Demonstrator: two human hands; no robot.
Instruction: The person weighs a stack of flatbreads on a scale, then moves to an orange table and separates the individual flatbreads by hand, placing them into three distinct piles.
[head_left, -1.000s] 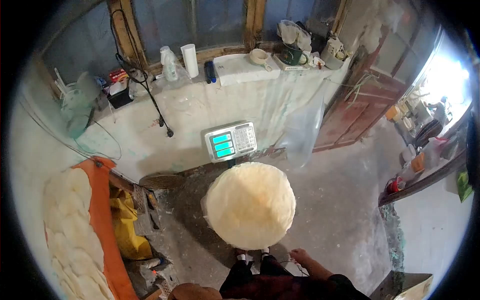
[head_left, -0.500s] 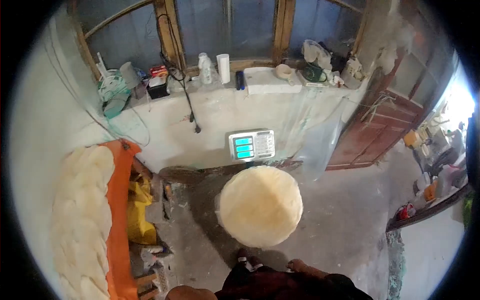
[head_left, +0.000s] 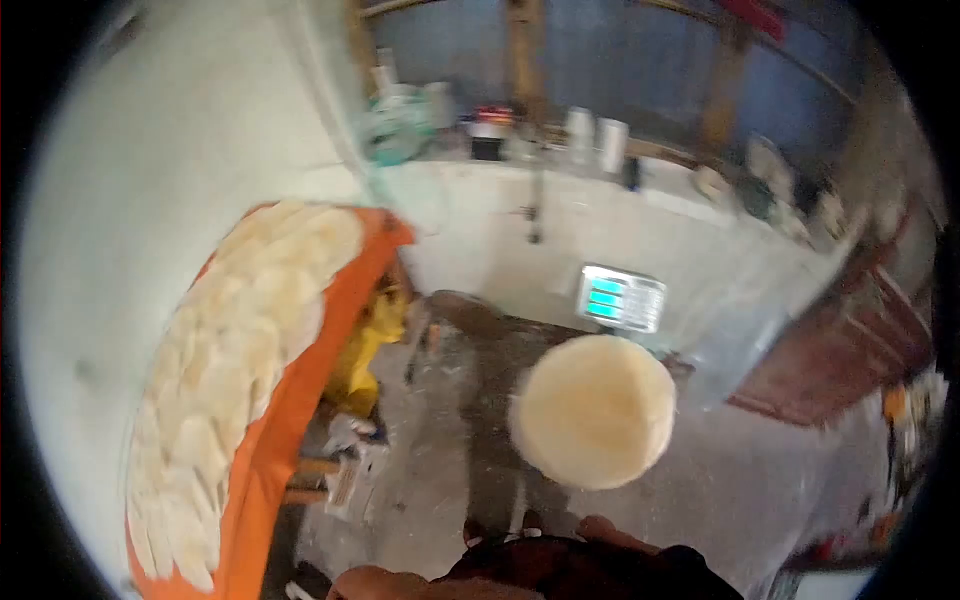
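Note:
A round pile of thin, pale flatbreads sits in front of the digital scale's lit display; whatever bears the pile is hidden beneath it. Low in the view, my right hand hangs beside my body, apart from the pile, its fingers too blurred to read. Of my left side only the bare arm shows at the bottom edge; the hand is out of sight. To the left, many overlapping flatbreads lie on an orange cloth.
Behind the scale runs a windowsill ledge with a white roll, a bottle and other clutter. A reddish-brown door stands at right. Yellow cloth or plastic hangs below the orange cloth. My feet are on the concrete floor.
My view has turned left, so the scale and pile sit farther right and more of the orange-covered surface shows. The pile still rests in front of the display.

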